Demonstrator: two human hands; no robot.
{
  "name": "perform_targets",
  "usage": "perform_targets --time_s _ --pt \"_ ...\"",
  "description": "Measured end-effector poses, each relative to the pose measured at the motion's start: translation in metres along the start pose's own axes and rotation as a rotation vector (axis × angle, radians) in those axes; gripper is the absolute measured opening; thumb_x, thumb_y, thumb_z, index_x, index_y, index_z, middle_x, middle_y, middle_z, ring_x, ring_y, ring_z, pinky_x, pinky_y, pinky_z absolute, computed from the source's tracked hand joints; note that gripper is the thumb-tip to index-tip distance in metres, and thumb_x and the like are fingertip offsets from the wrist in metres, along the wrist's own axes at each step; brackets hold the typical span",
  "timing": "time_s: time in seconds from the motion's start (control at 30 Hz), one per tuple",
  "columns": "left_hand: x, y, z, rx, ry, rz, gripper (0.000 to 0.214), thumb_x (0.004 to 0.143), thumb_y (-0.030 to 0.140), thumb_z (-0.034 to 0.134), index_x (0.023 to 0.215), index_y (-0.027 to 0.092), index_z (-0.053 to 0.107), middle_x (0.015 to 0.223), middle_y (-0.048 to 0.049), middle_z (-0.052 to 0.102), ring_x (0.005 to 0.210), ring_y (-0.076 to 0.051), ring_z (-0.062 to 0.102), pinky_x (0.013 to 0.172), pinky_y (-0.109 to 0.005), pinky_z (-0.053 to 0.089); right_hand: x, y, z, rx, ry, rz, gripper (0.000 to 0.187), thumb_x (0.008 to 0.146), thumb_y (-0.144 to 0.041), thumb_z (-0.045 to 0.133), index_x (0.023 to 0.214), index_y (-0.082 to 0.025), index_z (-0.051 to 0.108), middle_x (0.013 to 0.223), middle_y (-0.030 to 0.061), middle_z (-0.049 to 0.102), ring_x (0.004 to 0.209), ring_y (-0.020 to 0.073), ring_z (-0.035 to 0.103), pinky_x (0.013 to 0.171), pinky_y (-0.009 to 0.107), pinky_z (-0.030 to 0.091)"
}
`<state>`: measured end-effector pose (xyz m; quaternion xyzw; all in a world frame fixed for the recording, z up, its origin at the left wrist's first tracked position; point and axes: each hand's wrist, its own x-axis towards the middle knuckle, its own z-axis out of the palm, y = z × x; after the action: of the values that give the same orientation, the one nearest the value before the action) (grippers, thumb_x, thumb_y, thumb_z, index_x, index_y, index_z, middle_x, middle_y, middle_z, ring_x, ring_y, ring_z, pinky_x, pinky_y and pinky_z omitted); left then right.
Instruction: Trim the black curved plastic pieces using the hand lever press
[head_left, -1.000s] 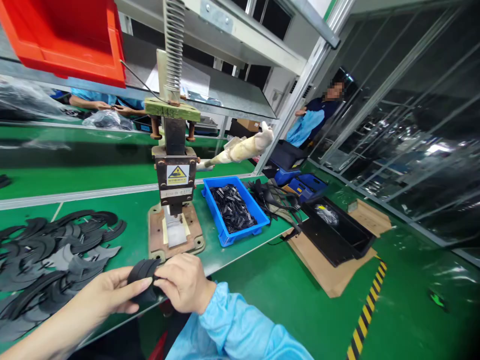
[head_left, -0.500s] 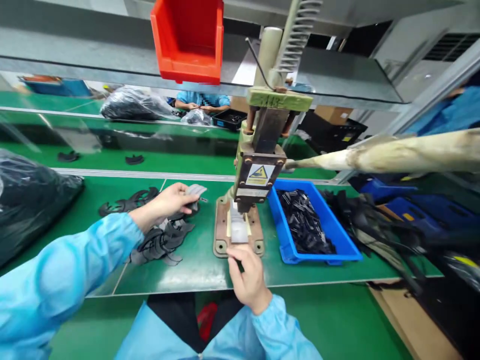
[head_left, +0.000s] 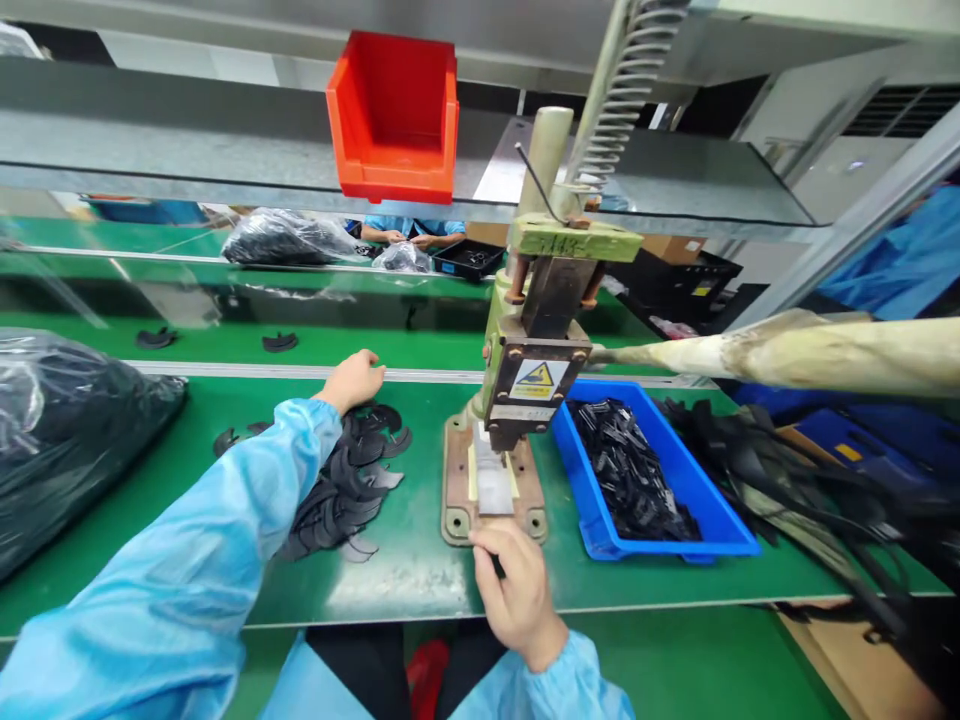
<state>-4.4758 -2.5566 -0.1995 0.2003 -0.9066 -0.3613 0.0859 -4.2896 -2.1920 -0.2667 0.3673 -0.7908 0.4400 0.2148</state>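
— Green bench mat (head_left: 409, 560) under a grey steel shelf (head_left: 225, 140). What lies in hand?

— Left hand (head_left: 354, 380) stretched out over the pile of black curved pieces (head_left: 349, 480), fingers loosely curled, palm down, near the far edge of the pile; cannot tell whether anything is pinched underneath. Right hand (head_left: 517, 590) at the near edge of the press base plate (head_left: 491, 490), fingers bent together, tips touching or just beside the plate; a small dark part seems pinched there, too hidden to be sure.

— And around that?

— Hand press (head_left: 536, 360) upright on the plate, yellow warning label on its block, coil spring (head_left: 626, 90) rising above, long wrapped lever (head_left: 787, 350) running off to the right. Blue tray (head_left: 720, 530) of small black parts just right of the press. Tangle of black straps (head_left: 787, 480) farther right. Black plastic bag (head_left: 67, 430) at the far left.

— Higher up?

— Red bin (head_left: 394, 110) on the shelf. Behind, another green bench with a second bag (head_left: 281, 238), plus a co-worker's hands (head_left: 409, 238) in light blue sleeves.
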Motion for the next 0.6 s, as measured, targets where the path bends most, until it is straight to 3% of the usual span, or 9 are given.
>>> perform_targets --time_s 0.17,0.27,0.37,0.5,0.6 --pt "-0.102 -0.012 -0.005 0.116 -0.153 0.31 0.034 0.102 0.042 0.059 0.12 0.017 0.073 0.125 -0.0149 0.077 0.118 -0.03 0.07 0.107 -0.039 0.05 0.0 0.0 0.003 0.022 0.004 -0.007 0.029 0.095 -0.008 0.06 0.118 -0.024 0.067 0.102 0.0078 0.075 0.095 0.0217 0.073 0.079 0.039 0.062" --pt "-0.176 -0.015 0.008 0.052 -0.218 0.517 0.029 0.103 0.042 0.058 0.115 0.021 0.075 0.122 -0.0126 0.078 0.119 -0.03 0.069 0.109 -0.044 0.05 0.0 -0.005 -0.002 0.064 -0.01 -0.009 0.028 0.095 -0.009 0.059 0.116 -0.025 0.067 0.099 0.0066 0.074 0.092 0.021 0.073 0.077 0.038 0.062" --pt "-0.232 -0.025 0.028 -0.042 -0.312 0.66 0.024 0.105 0.039 0.057 0.112 0.024 0.074 0.117 -0.0117 0.078 0.112 -0.029 0.07 0.104 -0.046 0.052 -0.001 -0.011 -0.024 0.091 -0.064 -0.024 0.031 0.094 -0.008 0.059 0.118 -0.026 0.067 0.096 0.0059 0.072 0.089 0.0207 0.072 0.075 0.037 0.061" --pt "-0.26 -0.036 0.052 -0.102 -0.322 0.726 0.021 0.106 0.037 0.057 0.107 0.024 0.073 0.11 -0.0123 0.077 0.104 -0.027 0.07 0.096 -0.046 0.053 0.013 -0.022 -0.068 0.024 -0.049 -0.018 0.034 0.093 -0.008 0.062 0.121 -0.027 0.068 0.098 0.0071 0.071 0.089 0.0227 0.07 0.074 0.039 0.06" --pt "-0.257 -0.035 0.064 -0.086 -0.281 0.771 0.022 0.107 0.036 0.054 0.101 0.022 0.071 0.101 -0.0098 0.075 0.097 -0.025 0.067 0.09 -0.043 0.052 0.051 -0.038 -0.073 -0.033 -0.087 0.068 0.027 0.098 -0.014 0.06 0.12 -0.027 0.068 0.107 0.0077 0.071 0.099 0.0231 0.07 0.083 0.04 0.061"
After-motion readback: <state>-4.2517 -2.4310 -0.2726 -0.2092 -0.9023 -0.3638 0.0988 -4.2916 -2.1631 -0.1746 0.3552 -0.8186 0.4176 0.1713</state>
